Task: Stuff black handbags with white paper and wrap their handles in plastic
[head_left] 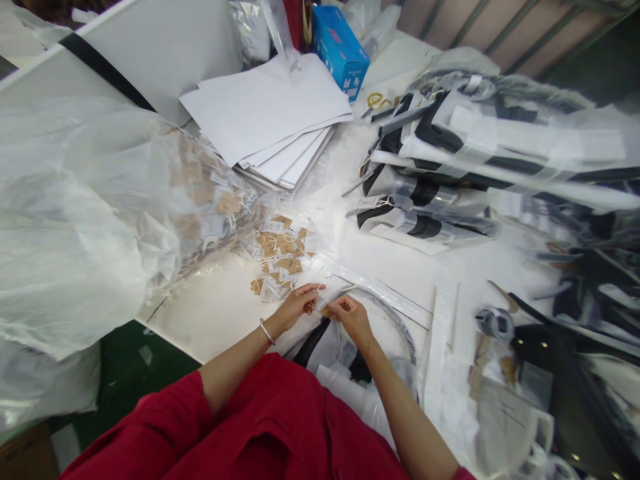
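Note:
My right hand [353, 319] pinches a small brown paper tag [327, 311] between thumb and fingertips. Close beside it, my left hand [300, 305] has its fingers curled, with a thin white string [320, 289] at the fingertips. Just under both hands lies a black and white item in clear plastic and white wrapping [345, 360], partly hidden by my right arm and my red shirt. A grey, curved, wrapped strap [400, 320] arcs around its right side. Beyond my left hand is a loose pile of brown tags [284, 248] with white strings and small clear packets.
A large clear plastic bag [75, 227] holding more tags fills the left. White sheets [275, 110] are stacked at the back, beside a blue box [340, 50]. Several wrapped black and white items [425, 193] lie at the right, with a dark bag [565, 387] nearer me.

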Demonstrator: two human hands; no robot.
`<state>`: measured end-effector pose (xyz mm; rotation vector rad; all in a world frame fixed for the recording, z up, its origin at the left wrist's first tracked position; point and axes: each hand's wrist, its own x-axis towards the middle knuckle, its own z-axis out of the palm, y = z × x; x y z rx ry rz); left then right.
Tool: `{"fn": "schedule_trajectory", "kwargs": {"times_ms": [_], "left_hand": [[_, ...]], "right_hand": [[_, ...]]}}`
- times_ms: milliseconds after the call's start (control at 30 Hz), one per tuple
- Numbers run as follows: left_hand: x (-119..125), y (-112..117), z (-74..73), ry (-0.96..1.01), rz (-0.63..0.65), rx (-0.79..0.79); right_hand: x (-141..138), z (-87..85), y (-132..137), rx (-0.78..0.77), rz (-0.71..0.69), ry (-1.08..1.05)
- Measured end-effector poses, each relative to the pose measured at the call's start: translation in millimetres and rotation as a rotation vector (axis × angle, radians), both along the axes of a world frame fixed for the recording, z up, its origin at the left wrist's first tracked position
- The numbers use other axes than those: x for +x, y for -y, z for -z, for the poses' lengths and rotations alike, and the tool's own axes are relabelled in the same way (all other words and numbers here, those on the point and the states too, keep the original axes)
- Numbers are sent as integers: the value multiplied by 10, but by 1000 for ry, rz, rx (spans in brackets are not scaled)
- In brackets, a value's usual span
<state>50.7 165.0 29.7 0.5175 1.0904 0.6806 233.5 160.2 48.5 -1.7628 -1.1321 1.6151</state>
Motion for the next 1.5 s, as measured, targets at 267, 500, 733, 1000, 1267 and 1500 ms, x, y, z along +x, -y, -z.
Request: {"fn": "schedule_trajectory", "kwargs": {"times_ms": [267, 500, 733, 1000, 1267, 1500], "left_hand": [[154, 192, -254, -512, 415, 631], [126, 412, -359, -648, 412, 662], [158, 97, -191, -681, 343, 507], [-16, 145, -334, -760, 293, 554], [-533, 459, -137, -438, -58, -2], [-617, 862, -17, -459, 665, 156]], "right_hand": [[4, 50, -33, 111, -106, 95], [-21, 62, 95, 14, 191, -128], [15, 51, 187, 62, 175, -96], [146, -28, 285, 368, -18, 142], [978, -405, 1207, 210, 398, 402], [1001, -559, 2916, -353, 855, 114]]}}
